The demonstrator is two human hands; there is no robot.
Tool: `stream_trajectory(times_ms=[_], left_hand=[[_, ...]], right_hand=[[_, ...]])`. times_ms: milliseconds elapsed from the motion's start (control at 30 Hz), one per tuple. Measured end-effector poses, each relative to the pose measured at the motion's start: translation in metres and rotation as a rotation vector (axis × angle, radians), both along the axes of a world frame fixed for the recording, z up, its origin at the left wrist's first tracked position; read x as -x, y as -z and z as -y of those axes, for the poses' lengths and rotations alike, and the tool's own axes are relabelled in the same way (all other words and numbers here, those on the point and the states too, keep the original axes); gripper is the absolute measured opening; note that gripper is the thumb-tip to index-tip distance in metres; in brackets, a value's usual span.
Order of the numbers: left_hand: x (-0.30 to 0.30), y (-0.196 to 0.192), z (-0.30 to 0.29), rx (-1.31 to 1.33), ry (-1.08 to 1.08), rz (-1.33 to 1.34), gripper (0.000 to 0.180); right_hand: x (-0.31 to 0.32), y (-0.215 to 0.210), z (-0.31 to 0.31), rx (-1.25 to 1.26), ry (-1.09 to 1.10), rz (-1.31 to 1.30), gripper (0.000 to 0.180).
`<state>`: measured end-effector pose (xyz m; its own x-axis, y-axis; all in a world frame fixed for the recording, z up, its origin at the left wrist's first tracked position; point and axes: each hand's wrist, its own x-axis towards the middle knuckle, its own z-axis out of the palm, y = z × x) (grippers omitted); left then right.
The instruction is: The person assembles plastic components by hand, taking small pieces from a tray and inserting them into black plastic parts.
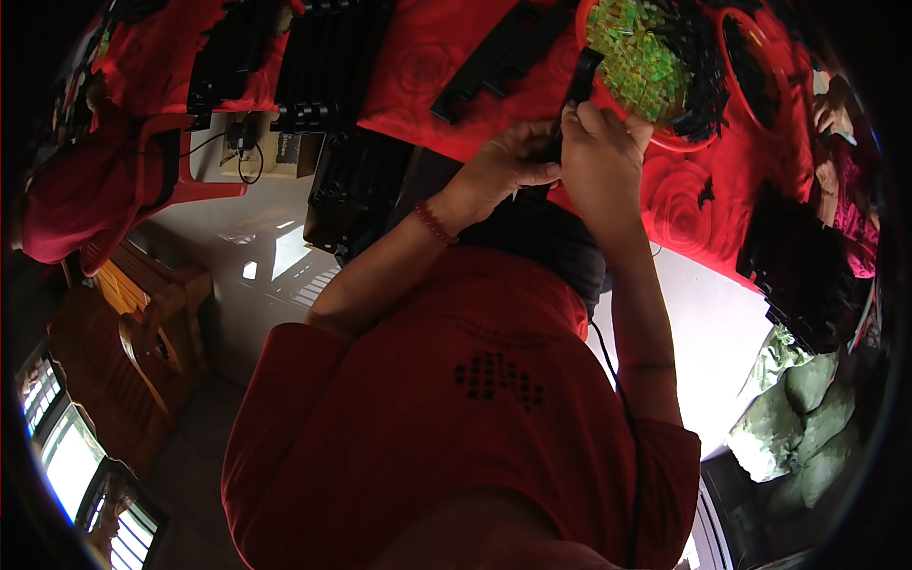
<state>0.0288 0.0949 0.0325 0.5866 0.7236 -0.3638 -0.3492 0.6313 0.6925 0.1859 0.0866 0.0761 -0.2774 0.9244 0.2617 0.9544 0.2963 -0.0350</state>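
Observation:
Both hands are together at the near edge of the red-clothed table, on a long black plastic part (581,78) that tilts up and away from me. My left hand (503,169), with a beaded bracelet at the wrist, grips its lower end between thumb and fingers. Around its middle my right hand (603,157) is closed, hiding much of it. Just beyond the right hand is a red basin (686,144) with yellow-green translucent pieces (638,65) on one side and small black pieces (698,71) on the other. A similar black part (499,59) lies flat on the cloth to the left.
A second red basin (781,100) holds dark pieces at the right. Black parts are stacked on the table's left (328,71) and right (793,261). A red chair (180,185) and a cardboard box (275,157) are at left. Another person's hand (834,109) shows at far right.

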Motion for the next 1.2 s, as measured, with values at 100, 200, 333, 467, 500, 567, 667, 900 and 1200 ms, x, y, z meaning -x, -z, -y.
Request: stream_trajectory(times_ms=[100,200,333,467,500,567,667,900,1200], left_hand=[[0.001,0.003,0.000,-0.020,0.024,0.002,0.054],[0.000,0.005,0.001,0.004,0.000,-0.005,0.055],[0.002,0.009,0.001,-0.058,0.035,0.026,0.058],[0.003,0.009,-0.001,-0.037,0.044,0.005,0.058],[0.003,0.009,-0.001,-0.038,0.045,0.005,0.058],[0.003,0.010,-0.001,-0.029,0.056,0.027,0.057],[0.004,0.009,0.001,-0.039,0.048,0.044,0.055],[0.003,0.007,0.009,-0.106,0.019,0.069,0.060],[0.004,0.006,0.010,-0.161,0.051,0.133,0.066]], right_hand=[[0.002,0.003,-0.001,-0.038,-0.060,0.028,0.024],[-0.004,0.026,-0.002,-0.040,0.000,-0.061,0.025],[-0.004,0.035,0.003,-0.152,0.108,-0.324,0.017],[-0.002,0.033,0.005,-0.186,0.090,-0.321,0.016],[-0.004,0.035,0.004,-0.187,0.091,-0.322,0.016],[-0.009,0.039,0.002,-0.203,0.116,-0.521,0.018],[0.001,0.028,0.005,-0.066,0.394,-0.859,0.021],[0.006,0.036,0.013,0.307,0.451,-1.158,0.023],[0.012,0.024,0.017,0.262,0.460,-1.269,0.016]])
